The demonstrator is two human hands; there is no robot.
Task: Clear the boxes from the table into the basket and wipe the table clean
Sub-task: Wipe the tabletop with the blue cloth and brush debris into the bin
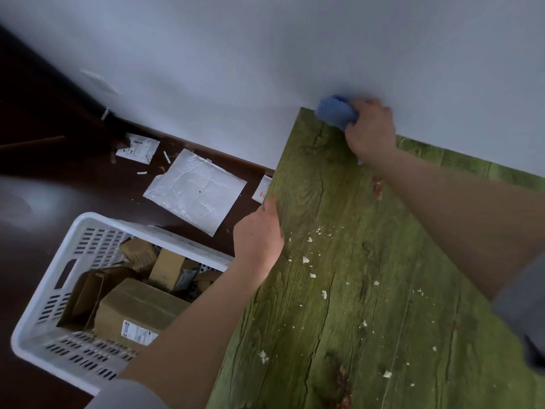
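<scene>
A green wood-grain table point(368, 305) fills the right half of the head view, strewn with several white crumbs point(306, 259) and a few reddish stains. My right hand point(370, 128) grips a blue cloth point(334, 110) at the table's far left corner, against the wall. My left hand point(259, 234) holds the table's left edge, thumb on top. On the floor to the left stands a white slotted basket point(44, 305) holding several brown cardboard boxes point(138, 308).
A white padded mailer point(194, 190) and torn label scraps point(137, 147) lie on the dark floor beyond the basket. A small white packet point(261, 188) lies by the table's edge. The pale wall runs along the table's far side.
</scene>
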